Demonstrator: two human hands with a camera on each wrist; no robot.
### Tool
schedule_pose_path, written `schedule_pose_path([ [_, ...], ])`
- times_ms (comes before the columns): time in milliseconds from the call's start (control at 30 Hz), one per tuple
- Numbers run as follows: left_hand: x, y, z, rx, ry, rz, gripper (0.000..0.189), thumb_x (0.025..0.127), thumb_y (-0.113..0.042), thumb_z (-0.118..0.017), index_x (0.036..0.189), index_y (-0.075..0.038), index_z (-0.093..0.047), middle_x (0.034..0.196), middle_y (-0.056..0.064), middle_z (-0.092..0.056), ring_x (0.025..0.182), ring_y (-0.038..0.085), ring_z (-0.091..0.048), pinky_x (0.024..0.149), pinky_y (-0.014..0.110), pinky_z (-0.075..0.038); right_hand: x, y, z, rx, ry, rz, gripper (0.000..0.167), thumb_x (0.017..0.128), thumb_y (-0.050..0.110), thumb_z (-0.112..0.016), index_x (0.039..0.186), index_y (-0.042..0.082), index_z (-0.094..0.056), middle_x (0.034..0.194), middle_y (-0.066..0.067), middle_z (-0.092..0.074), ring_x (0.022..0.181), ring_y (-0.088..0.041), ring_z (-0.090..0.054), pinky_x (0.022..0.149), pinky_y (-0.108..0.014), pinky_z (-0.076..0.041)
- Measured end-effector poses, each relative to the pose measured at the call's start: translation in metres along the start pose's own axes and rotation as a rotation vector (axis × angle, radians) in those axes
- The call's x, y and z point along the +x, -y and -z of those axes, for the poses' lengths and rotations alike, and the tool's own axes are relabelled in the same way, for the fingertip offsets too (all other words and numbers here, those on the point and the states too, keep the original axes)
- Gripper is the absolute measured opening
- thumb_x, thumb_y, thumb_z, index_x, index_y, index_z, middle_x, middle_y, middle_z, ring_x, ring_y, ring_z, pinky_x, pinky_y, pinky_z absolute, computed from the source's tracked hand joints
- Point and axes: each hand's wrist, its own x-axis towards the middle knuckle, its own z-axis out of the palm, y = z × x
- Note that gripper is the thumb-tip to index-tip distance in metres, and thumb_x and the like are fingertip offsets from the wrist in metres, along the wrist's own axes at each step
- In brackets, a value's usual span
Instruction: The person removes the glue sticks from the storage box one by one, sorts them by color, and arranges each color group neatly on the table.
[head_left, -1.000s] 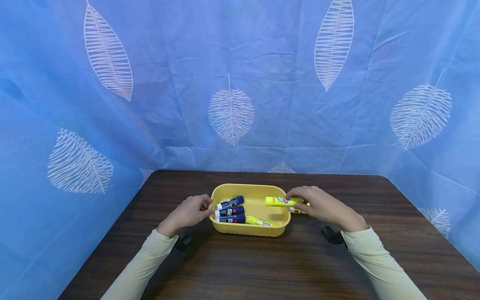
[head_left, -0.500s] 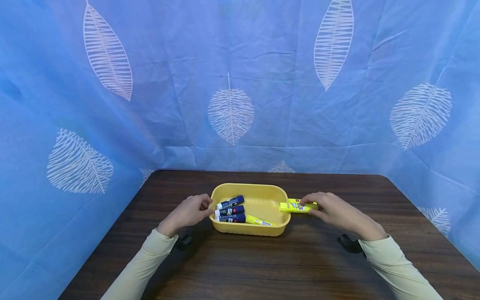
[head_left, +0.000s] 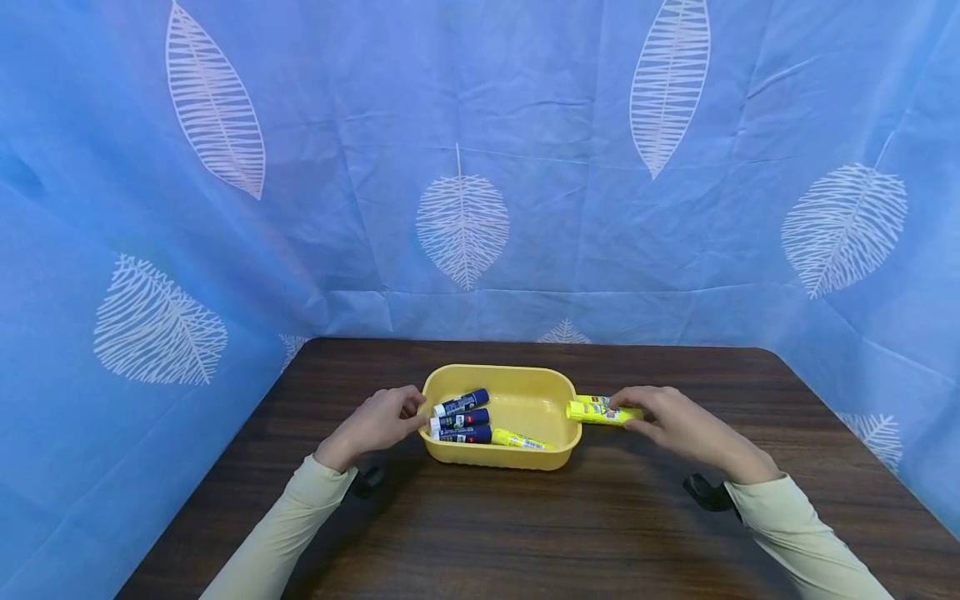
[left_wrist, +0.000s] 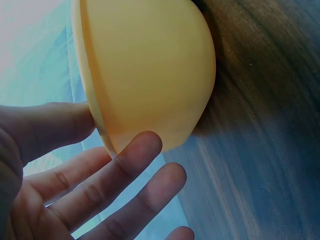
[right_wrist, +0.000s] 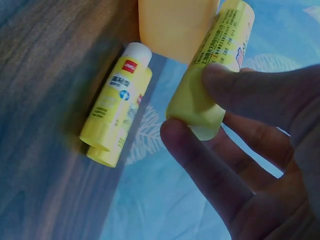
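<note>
My left hand (head_left: 381,421) pinches the left rim of a yellow plastic basket (head_left: 517,459). In the left wrist view its thumb meets the rim, and fingertips overlap the basket's outer wall. Between thumb and fingers, my right hand (head_left: 667,423) holds a yellow glue stick (right_wrist: 200,100) above the basket's right rim. Two more yellow glue sticks (right_wrist: 112,102) lie side by side on the table, just right of the basket, partly hidden by the held one in the head view. Inside the basket, three navy glue sticks (head_left: 463,419) with white ends lie at the left, beside a yellow glue stick (head_left: 517,439).
The basket stands on a dark wood-grain table (head_left: 480,533). Behind and to the sides hangs a blue curtain (head_left: 337,208) with white leaf prints. A black wrist strap (head_left: 705,493) shows under the right wrist.
My right hand has moved right with the yellow glue stick, from over the basket's inside to its right rim. The left hand stays at the rim, and the basket's contents look the same.
</note>
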Motion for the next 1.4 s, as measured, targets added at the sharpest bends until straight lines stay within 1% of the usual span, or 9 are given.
schedule_pose_path([
  [100, 0.000, 0.000, 0.000, -0.004, 0.001, -0.001, 0.030, 0.096, -0.012, -0.072, 0.123, 0.000, -0.066, 0.098, 0.005, -0.071, 0.082, 0.015, -0.064, 0.083, 0.039, -0.059, -0.001, -0.004, 0.000, 0.028, -0.003, -0.011, 0.029, 0.091, 0.003, -0.073, 0.120, 0.010, -0.070, 0.116, -0.007, -0.072, 0.099, -0.020, -0.070, 0.075, -0.034, -0.058],
  [233, 0.001, 0.000, 0.001, -0.009, 0.005, 0.001, 0.030, 0.096, -0.012, -0.072, 0.123, 0.000, -0.066, 0.098, 0.005, -0.071, 0.082, 0.015, -0.064, 0.083, 0.039, -0.059, -0.003, -0.009, 0.000, 0.048, -0.001, -0.049, 0.029, 0.092, 0.003, -0.073, 0.119, 0.011, -0.070, 0.116, -0.007, -0.072, 0.101, -0.024, -0.070, 0.077, -0.037, -0.058],
  [433, 0.002, 0.002, 0.001, -0.007, 0.007, -0.001, 0.030, 0.096, -0.012, -0.071, 0.123, 0.000, -0.066, 0.099, 0.006, -0.071, 0.083, 0.016, -0.064, 0.083, 0.039, -0.059, -0.004, -0.012, 0.003, 0.049, 0.002, -0.064, 0.030, 0.092, 0.002, -0.072, 0.121, 0.011, -0.069, 0.117, -0.008, -0.072, 0.105, -0.029, -0.069, 0.079, -0.043, -0.058],
  [600, 0.002, 0.003, 0.001, -0.005, 0.005, -0.004, 0.030, 0.096, -0.013, -0.071, 0.124, -0.001, -0.066, 0.099, 0.006, -0.071, 0.083, 0.015, -0.065, 0.082, 0.038, -0.060, -0.006, -0.015, 0.004, 0.033, -0.008, -0.069, 0.030, 0.091, 0.001, -0.073, 0.120, 0.009, -0.070, 0.116, -0.008, -0.073, 0.106, -0.032, -0.070, 0.080, -0.042, -0.059],
  [733, 0.001, 0.002, 0.001, -0.007, 0.005, -0.005, 0.030, 0.097, -0.013, -0.071, 0.124, 0.000, -0.066, 0.099, 0.006, -0.071, 0.083, 0.015, -0.065, 0.082, 0.038, -0.059, -0.007, -0.019, 0.002, 0.017, 0.014, -0.073, 0.028, 0.090, 0.002, -0.075, 0.117, 0.008, -0.070, 0.114, -0.008, -0.073, 0.104, -0.030, -0.070, 0.080, -0.041, -0.059],
  [900, 0.001, 0.002, 0.001, -0.010, 0.006, -0.005, 0.030, 0.097, -0.012, -0.071, 0.124, 0.000, -0.066, 0.100, 0.006, -0.071, 0.084, 0.015, -0.065, 0.082, 0.038, -0.059, -0.008, -0.022, -0.005, 0.029, 0.052, -0.092, 0.027, 0.089, 0.003, -0.076, 0.116, 0.009, -0.070, 0.115, -0.010, -0.073, 0.104, -0.030, -0.070, 0.081, -0.042, -0.059],
  [1200, 0.001, 0.003, 0.000, -0.006, 0.008, -0.006, 0.030, 0.096, -0.012, -0.072, 0.123, 0.000, -0.066, 0.100, 0.006, -0.071, 0.083, 0.016, -0.065, 0.082, 0.039, -0.060, -0.007, -0.028, -0.016, 0.016, 0.055, -0.072, 0.027, 0.088, 0.001, -0.076, 0.114, 0.008, -0.072, 0.112, -0.008, -0.073, 0.102, -0.030, -0.071, 0.081, -0.041, -0.059],
  [1400, 0.001, 0.003, -0.001, 0.005, 0.004, 0.009, 0.031, 0.096, -0.013, -0.072, 0.124, -0.001, -0.066, 0.099, 0.005, -0.071, 0.083, 0.016, -0.065, 0.084, 0.040, -0.060, -0.007, -0.031, -0.023, -0.010, 0.064, -0.062, 0.025, 0.088, 0.001, -0.076, 0.112, 0.007, -0.072, 0.111, -0.007, -0.073, 0.101, -0.029, -0.071, 0.081, -0.041, -0.059],
])
